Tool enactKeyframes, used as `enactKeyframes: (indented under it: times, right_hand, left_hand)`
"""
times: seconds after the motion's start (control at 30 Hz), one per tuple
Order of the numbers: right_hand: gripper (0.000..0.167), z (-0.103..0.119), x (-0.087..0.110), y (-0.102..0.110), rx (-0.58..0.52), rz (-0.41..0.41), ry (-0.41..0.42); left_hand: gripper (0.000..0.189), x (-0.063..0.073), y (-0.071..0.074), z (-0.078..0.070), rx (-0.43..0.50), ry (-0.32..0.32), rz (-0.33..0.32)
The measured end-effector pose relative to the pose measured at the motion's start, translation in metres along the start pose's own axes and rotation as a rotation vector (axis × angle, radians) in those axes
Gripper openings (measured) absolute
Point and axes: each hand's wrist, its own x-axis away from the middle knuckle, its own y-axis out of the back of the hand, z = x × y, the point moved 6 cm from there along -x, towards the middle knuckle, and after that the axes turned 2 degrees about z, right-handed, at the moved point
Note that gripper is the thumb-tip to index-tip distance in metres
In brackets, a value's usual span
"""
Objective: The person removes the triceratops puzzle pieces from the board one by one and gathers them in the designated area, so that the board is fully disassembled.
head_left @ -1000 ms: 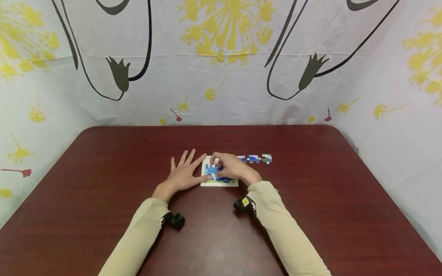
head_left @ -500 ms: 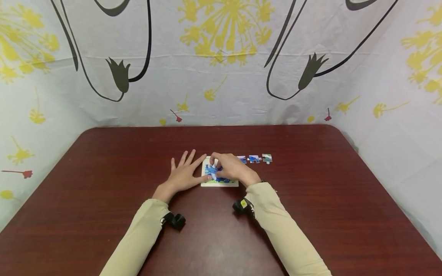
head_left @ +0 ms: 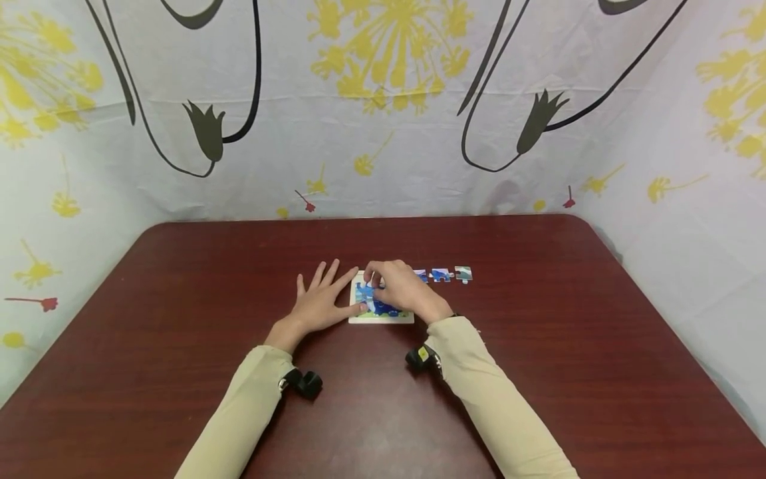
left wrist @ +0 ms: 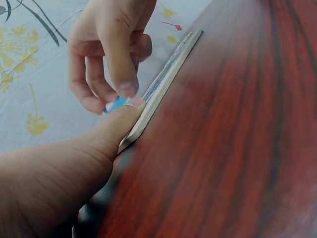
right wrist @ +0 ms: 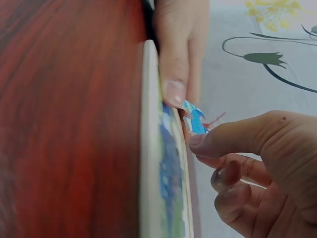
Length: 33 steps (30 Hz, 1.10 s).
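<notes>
- The right hand (head_left: 399, 286) pinches a blue-and-white jigsaw piece (right wrist: 197, 120) between thumb and fingertip; the piece stands tilted at the tray's left part, close to the left thumb.
- The left hand (head_left: 317, 306) lies spread, its thumb reaching over the near left part of the puzzle tray (head_left: 381, 320), the other fingers fanned out above the tabletop (head_left: 383, 406).
- The jigsaw piece looks light, thin and stiff; its printed face is probably smooth and a little slippery, so a hold on opposite edges should serve better than one on the flat faces.
- Its narrow knobs are likely the weakest spots; the broader body seems the safer place to pinch.
- The puzzle tray appears flat, rigid and light enough to slide if pushed, so steadying it by the pale rim makes sense.
- Three loose pieces (head_left: 441, 275) lie in a row on the tabletop, beyond the right hand; the leftmost is partly covered by that hand.
- The right hand also hides the tray's upper right part.
- Both wrist views show the tray's picture steeply foreshortened and blurred.
- Whether the pinched piece touches the tray cannot be told.
</notes>
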Motion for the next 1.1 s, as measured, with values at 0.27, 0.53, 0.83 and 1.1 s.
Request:
enactKeyframes:
  times: [0.27, 0.53, 0.83, 1.1]
  right_hand:
    - [0.017, -0.026, 0.021, 0.03, -0.044, -0.056, -0.04]
    - [0.015, -0.072, 0.054, 0.039, -0.133, 0.011, -0.163]
    - [0.012, -0.072, 0.055, 0.032, -0.144, 0.06, -0.192]
    - [0.012, -0.073, 0.057, 0.035, -0.067, 0.03, -0.157]
  left_hand:
    - [0.083, 0.002, 0.002, -0.001, 0.019, -0.014, -0.003]
    - [0.085, 0.004, 0.004, 0.002, 0.01, -0.013, -0.008]
    - [0.085, 0.005, 0.0, 0.004, 0.025, -0.01, 0.0]
    - [0.085, 0.001, 0.001, 0.0, 0.022, -0.029, -0.02]
